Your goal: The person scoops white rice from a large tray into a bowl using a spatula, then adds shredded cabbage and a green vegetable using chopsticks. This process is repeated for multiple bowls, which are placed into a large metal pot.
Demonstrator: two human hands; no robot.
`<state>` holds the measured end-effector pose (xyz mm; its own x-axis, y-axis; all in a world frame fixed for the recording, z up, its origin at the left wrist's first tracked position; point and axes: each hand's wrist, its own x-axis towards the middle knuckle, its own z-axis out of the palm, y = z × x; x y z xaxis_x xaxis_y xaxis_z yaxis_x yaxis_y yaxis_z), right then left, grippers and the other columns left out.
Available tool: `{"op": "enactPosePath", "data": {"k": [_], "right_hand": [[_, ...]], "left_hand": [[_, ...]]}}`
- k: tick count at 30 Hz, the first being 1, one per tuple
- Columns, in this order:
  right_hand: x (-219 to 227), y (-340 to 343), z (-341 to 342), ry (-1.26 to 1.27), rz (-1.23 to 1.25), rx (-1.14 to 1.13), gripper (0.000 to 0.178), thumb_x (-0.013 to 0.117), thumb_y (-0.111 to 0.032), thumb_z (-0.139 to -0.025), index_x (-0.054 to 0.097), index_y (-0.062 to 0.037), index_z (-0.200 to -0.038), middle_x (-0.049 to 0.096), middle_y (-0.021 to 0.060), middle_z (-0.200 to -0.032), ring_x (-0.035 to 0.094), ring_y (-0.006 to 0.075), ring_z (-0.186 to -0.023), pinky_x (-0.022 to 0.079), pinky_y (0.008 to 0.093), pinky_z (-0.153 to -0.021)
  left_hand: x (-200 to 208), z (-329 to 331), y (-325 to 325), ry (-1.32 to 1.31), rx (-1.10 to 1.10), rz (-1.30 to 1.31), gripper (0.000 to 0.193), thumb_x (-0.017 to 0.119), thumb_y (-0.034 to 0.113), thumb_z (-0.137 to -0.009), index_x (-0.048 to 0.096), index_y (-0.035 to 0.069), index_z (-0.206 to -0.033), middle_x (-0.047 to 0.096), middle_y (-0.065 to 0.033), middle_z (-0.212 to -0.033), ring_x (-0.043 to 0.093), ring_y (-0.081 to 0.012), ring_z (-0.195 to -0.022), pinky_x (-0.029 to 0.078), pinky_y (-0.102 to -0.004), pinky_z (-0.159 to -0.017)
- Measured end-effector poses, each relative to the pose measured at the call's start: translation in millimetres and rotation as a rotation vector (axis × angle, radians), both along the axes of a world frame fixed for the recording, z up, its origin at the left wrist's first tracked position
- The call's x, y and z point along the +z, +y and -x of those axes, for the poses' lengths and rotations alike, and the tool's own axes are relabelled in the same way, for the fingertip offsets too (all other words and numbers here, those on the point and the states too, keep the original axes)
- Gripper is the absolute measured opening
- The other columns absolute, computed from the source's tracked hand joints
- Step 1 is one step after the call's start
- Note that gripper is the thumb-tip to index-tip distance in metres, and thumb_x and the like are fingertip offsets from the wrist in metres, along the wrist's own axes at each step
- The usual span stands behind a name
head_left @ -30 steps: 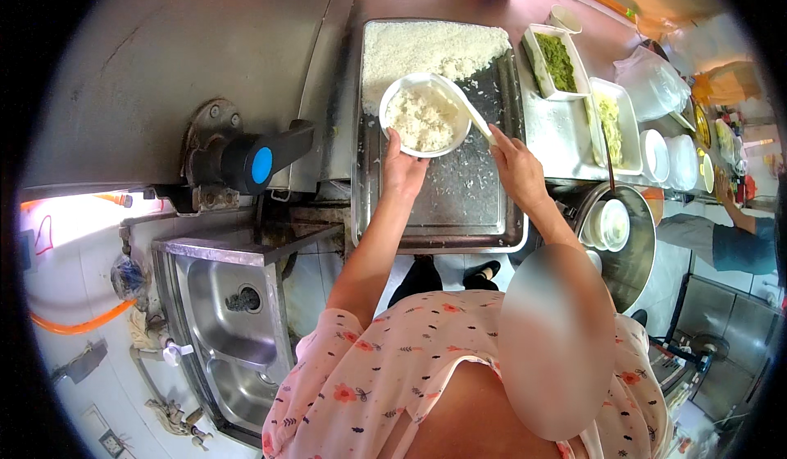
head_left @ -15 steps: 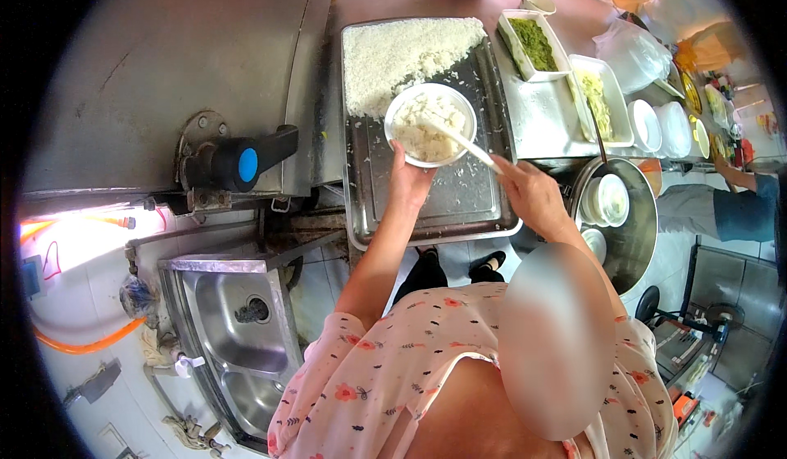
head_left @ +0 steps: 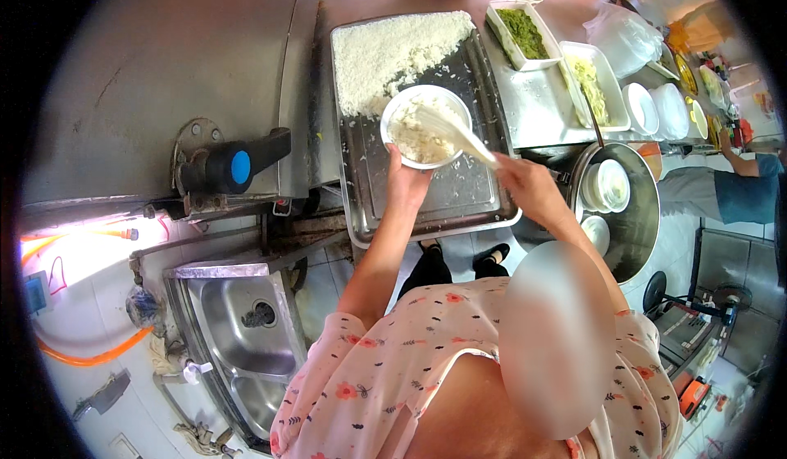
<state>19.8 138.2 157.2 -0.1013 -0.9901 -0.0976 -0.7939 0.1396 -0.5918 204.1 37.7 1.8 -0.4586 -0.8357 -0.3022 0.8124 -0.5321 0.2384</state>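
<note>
My left hand (head_left: 407,182) grips a white bowl (head_left: 426,88) from its near left side, thumb on the rim. White rice (head_left: 410,139) lies inside the bowl. With my right hand (head_left: 529,187) I hold a white rice paddle (head_left: 469,138) by its handle, its blade over the rice in the bowl. Beneath the bowl is a large metal tray (head_left: 447,205). Cooked rice (head_left: 393,49) is spread over its far left part, and loose grains are scattered on the bare metal.
Right of the tray stand a container of green chopped food (head_left: 523,33), one of pale shreds (head_left: 590,90) and white bowls (head_left: 642,106). A big pot (head_left: 639,238) holds stacked bowls. At left are a metal door with a black handle (head_left: 238,166) and a sink (head_left: 246,320). Another person (head_left: 721,193) stands far right.
The paddle has turned in my right hand, so more of its broad blade shows. The bowl stays in my left hand over the tray. The whole view has shifted slightly.
</note>
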Motion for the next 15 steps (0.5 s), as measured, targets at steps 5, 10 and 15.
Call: {"op": "enactPosePath", "data": {"k": [5,10,15], "right_hand": [[-35.6,8.4,29.7,0.018,-0.056,-0.182,0.033,0.052,-0.021,-0.084,0.056,-0.0107,-0.115,0.058,0.0203,-0.082,0.059,0.0352,-0.075,0.046,0.0419,-0.065],[-77.4,26.5,26.4,0.322,-0.098,-0.024,0.035,0.048,-0.014,-0.083,0.053,-0.0164,-0.118,0.055,0.0153,-0.087,0.058,0.0332,-0.077,0.048,0.0413,-0.066],[-98.8,28.5,34.5,0.335,-0.045,-0.028,0.034,0.045,-0.013,-0.083,0.055,-0.0194,-0.115,0.054,0.0145,-0.090,0.058,0.0321,-0.077,0.049,0.0400,-0.066]], "left_hand": [[2.1,-29.2,5.2,-0.022,0.107,-0.071,0.066,0.049,0.053,-0.081,0.033,0.017,-0.134,0.036,-0.0076,-0.136,0.031,-0.0269,-0.126,0.026,-0.0470,-0.104],[18.4,-63.0,26.1,0.089,0.164,-0.156,0.072,0.061,0.047,-0.074,0.034,0.016,-0.133,0.035,-0.0056,-0.137,0.031,-0.0273,-0.126,0.027,-0.0479,-0.105],[21.6,-79.8,45.4,0.051,0.160,-0.192,0.066,0.057,0.047,-0.078,0.035,0.017,-0.132,0.035,-0.0046,-0.137,0.032,-0.0269,-0.126,0.028,-0.0470,-0.103]]}}
